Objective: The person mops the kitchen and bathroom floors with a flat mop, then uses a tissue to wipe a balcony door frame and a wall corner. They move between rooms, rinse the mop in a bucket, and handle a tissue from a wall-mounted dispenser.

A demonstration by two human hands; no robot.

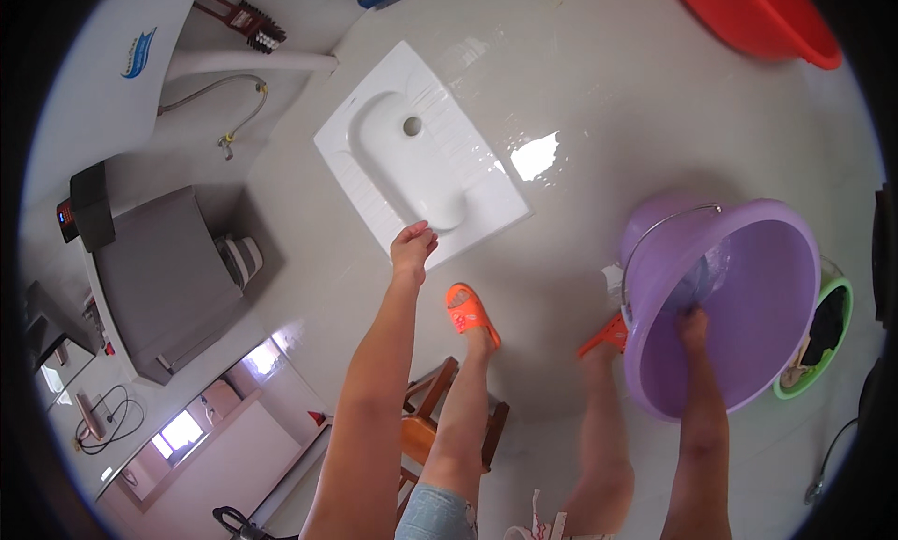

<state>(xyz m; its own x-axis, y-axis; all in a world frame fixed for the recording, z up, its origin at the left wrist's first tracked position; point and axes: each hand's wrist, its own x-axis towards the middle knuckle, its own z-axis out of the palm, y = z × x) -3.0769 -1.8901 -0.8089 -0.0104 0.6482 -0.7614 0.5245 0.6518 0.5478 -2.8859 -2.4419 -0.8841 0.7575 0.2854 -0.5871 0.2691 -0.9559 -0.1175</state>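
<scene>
My left hand (413,250) hangs in the air by the near end of a white squat toilet (379,203) set in the floor. Its fingers are loosely curled together, with nothing visible in them. My right hand (692,328) reaches down inside a large purple bucket (748,353) with a metal handle (658,229). The bucket tilts, its mouth facing me. Beyond the fingers lies a shiny bluish-grey patch (697,283), water or wet material, I cannot tell which. The fingertips are hidden there, so whether they grip anything does not show.
The floor looks wet. A wooden stool (423,437) stands between my arm and leg; orange slippers (470,313) are on my feet. A green basin (828,348) with dark cloth sits right of the bucket, a red basin (767,21) far right. A grey cabinet (168,278) stands left.
</scene>
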